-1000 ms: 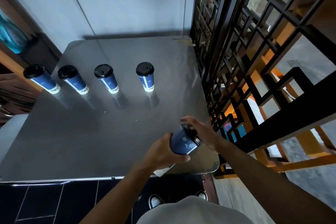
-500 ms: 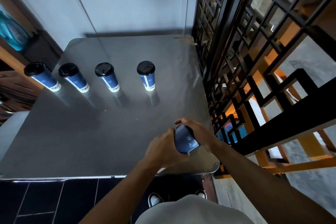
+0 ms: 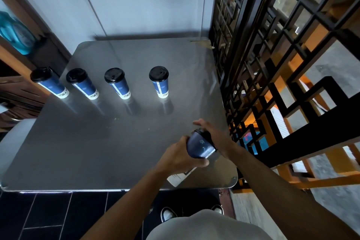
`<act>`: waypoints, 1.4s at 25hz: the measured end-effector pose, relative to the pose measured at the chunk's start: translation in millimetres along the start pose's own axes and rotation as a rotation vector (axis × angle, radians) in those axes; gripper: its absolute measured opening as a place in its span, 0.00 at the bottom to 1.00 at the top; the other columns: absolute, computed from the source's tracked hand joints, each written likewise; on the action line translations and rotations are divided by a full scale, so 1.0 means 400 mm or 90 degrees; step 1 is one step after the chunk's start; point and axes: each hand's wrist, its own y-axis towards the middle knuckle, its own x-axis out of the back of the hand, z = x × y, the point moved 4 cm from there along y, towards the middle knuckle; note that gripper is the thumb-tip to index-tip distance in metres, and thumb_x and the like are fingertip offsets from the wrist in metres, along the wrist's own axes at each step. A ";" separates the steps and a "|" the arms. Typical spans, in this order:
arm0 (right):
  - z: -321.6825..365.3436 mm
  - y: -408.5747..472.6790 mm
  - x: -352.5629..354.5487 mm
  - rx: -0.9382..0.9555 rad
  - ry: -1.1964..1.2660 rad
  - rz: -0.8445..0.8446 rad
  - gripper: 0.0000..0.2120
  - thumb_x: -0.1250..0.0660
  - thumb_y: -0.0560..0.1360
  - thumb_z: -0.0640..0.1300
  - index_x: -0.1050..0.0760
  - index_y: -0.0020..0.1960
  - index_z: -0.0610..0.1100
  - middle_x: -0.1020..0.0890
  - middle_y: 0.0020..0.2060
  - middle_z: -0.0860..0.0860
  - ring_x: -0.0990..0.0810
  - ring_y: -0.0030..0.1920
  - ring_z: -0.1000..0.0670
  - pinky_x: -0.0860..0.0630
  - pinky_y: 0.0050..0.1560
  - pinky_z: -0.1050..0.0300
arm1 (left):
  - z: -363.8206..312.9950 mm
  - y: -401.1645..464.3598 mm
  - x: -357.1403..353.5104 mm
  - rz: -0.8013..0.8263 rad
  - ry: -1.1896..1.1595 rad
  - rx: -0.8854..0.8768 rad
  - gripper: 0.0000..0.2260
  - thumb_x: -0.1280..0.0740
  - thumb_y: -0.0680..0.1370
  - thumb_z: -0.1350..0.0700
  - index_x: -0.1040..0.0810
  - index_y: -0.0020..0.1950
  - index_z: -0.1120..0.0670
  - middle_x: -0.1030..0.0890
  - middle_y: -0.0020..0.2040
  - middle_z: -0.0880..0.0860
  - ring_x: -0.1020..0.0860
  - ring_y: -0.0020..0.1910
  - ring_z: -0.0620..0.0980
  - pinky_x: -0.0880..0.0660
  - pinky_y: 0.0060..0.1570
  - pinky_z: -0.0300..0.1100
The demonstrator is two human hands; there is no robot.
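Since half a second ago our right hand [image 3: 215, 137] has loosened up. It was wrapped over the lid [image 3: 202, 134] back then; now the fingers stretch out fairly straight past it and only the palm side sits against it, so the black lid shows again. Our left hand [image 3: 180, 159] hasn't really budged: it's curled round the body of the blue cup [image 3: 200, 147], gripping it. The cup is tipped, lid pointing up and off to the right, and held above the table [image 3: 93, 152] rather than standing on it.

Spot-wise we're at the near right corner of the steel top. The front edge is close under our left wrist and the rounded corner is just right of the hands. The black lattice screen [image 3: 272, 68] runs tight along the whole right edge, so there's hardly any slack that side. Something white pokes out under the left hand by the front edge, and we can't tell if it's the cup's base or a reflection.

Room to move is all forward and left. A wide bare stretch of metal lies between our hands and the row of four cups [image 3: 117, 83] standing upright across the middle. The leftmost sits right at the left edge, and the rightmost is well apart from the screen. Behind the row there's more bare table up to the wall [image 3: 146, 2].
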 end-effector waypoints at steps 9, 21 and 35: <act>0.008 0.011 -0.033 0.017 0.312 -0.085 0.10 0.38 0.82 0.50 0.27 0.63 0.52 0.19 0.60 0.46 0.18 0.58 0.42 0.20 0.59 0.40 | -0.063 0.001 0.015 0.179 -0.876 0.208 0.30 0.31 0.75 0.35 0.24 0.69 0.54 0.15 0.55 0.62 0.15 0.47 0.62 0.20 0.51 0.68; 0.026 -0.013 -0.034 -0.071 0.324 -0.122 0.19 0.47 0.85 0.47 0.24 0.59 0.33 0.18 0.44 0.39 0.18 0.40 0.43 0.22 0.43 0.53 | -0.068 0.040 0.003 0.067 -0.742 0.311 0.32 0.37 0.77 0.35 0.26 0.73 0.56 0.18 0.58 0.60 0.21 0.57 0.62 0.29 0.69 0.63; 0.022 -0.026 -0.029 -0.130 0.316 -0.173 0.23 0.45 0.85 0.49 0.27 0.65 0.30 0.21 0.54 0.33 0.23 0.46 0.41 0.22 0.46 0.47 | -0.049 0.031 0.030 -0.018 -0.441 0.200 0.35 0.39 0.65 0.26 0.27 0.61 0.51 0.21 0.39 0.59 0.24 0.35 0.57 0.31 0.27 0.38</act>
